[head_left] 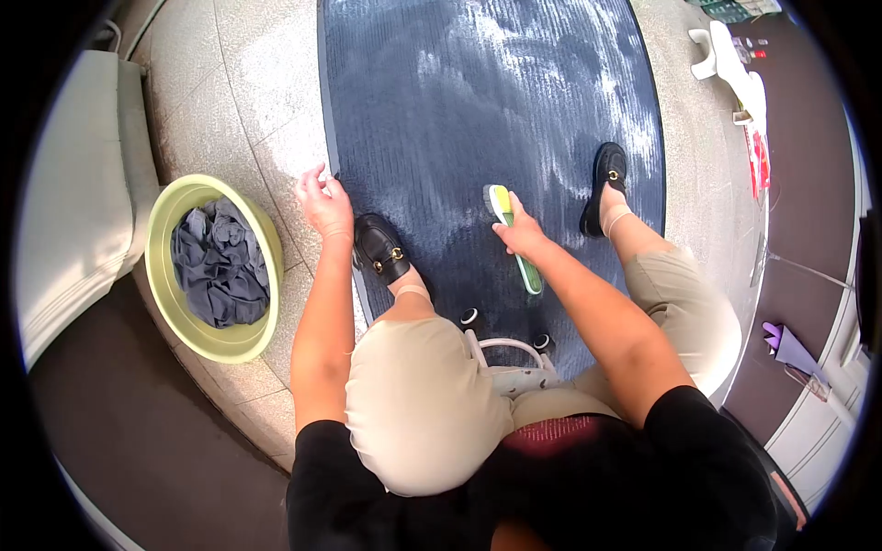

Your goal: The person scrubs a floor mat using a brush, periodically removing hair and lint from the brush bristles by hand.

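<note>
My right hand (pixel 521 231) is wrapped round a green and white scrub brush (pixel 530 273) with a yellow part near its head. The brush is over a dark blue ribbed mat (pixel 413 119), which bears whitish smears and streaks. Whether the bristles touch the mat I cannot tell. At the mat's left edge, my left hand (pixel 327 209) holds nothing that I can see, its fingers loosely bent and apart. Close by it is my black loafer (pixel 378 248), planted on the mat; the other loafer (pixel 606 184) stands near the right edge.
A light green basin (pixel 158 266) with dark grey cloth (pixel 219 266) stands on the tiles at left. Under me is a low white seat on casters (pixel 501 347). A pale padded piece of furniture (pixel 78 184) borders the left side. Along the right wall lie a white object (pixel 726 69) and a purple item (pixel 795 349).
</note>
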The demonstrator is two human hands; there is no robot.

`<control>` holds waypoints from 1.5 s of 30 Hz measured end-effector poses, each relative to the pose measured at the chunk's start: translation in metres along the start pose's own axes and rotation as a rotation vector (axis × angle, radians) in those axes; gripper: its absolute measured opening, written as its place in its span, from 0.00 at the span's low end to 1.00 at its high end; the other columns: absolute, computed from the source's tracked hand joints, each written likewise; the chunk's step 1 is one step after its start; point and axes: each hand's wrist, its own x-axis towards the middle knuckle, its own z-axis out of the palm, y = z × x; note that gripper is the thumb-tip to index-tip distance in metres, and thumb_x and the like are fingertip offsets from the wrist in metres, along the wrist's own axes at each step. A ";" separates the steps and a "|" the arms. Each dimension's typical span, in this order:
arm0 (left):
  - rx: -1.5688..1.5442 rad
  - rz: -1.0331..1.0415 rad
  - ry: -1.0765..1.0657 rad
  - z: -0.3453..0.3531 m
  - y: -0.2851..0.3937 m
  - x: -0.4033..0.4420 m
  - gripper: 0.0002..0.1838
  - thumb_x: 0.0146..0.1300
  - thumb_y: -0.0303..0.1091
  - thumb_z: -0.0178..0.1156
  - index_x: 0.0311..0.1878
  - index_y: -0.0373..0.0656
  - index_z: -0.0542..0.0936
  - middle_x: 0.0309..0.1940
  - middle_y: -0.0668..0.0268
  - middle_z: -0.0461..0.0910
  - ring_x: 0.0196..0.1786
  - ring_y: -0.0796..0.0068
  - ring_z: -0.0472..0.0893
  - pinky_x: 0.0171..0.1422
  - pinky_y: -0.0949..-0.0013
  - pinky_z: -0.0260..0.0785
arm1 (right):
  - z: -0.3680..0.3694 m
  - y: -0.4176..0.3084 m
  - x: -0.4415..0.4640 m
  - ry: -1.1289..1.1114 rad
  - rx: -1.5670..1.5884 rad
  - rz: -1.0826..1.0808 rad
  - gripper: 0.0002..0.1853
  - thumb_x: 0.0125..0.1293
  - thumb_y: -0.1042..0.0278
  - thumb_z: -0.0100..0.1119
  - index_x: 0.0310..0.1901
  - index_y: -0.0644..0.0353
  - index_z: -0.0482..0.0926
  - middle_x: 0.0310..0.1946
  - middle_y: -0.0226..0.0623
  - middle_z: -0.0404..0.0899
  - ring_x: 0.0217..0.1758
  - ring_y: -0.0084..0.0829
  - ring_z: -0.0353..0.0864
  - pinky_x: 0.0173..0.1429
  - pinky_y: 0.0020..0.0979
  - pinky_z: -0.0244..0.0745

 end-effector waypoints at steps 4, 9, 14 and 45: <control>0.138 0.085 -0.217 0.028 0.002 0.018 0.13 0.58 0.30 0.59 0.47 0.48 0.80 0.51 0.59 0.72 0.55 0.59 0.74 0.61 0.60 0.68 | 0.032 0.051 0.016 0.192 -0.350 -0.032 0.45 0.65 0.62 0.55 0.76 0.44 0.36 0.52 0.52 0.77 0.42 0.44 0.84 0.48 0.44 0.78; 0.374 0.281 -0.349 0.056 -0.009 0.020 0.21 0.58 0.33 0.60 0.57 0.49 0.77 0.61 0.58 0.70 0.63 0.56 0.70 0.68 0.57 0.62 | 0.054 0.081 -0.033 0.264 -0.446 -0.008 0.39 0.69 0.59 0.51 0.76 0.34 0.41 0.38 0.52 0.78 0.42 0.50 0.82 0.48 0.47 0.77; 0.633 0.536 -0.486 0.073 -0.028 0.022 0.30 0.61 0.40 0.59 0.68 0.51 0.68 0.73 0.57 0.57 0.75 0.54 0.56 0.76 0.53 0.51 | 0.042 0.102 -0.013 0.337 -0.530 -0.208 0.32 0.70 0.59 0.49 0.73 0.30 0.52 0.33 0.51 0.78 0.34 0.52 0.81 0.42 0.49 0.77; 0.540 0.568 -0.353 0.119 -0.017 0.067 0.32 0.60 0.45 0.57 0.68 0.47 0.67 0.72 0.53 0.58 0.74 0.47 0.57 0.75 0.46 0.51 | 0.009 -0.054 0.066 0.194 -0.449 -0.194 0.35 0.69 0.59 0.51 0.75 0.38 0.48 0.30 0.51 0.80 0.33 0.48 0.83 0.40 0.48 0.78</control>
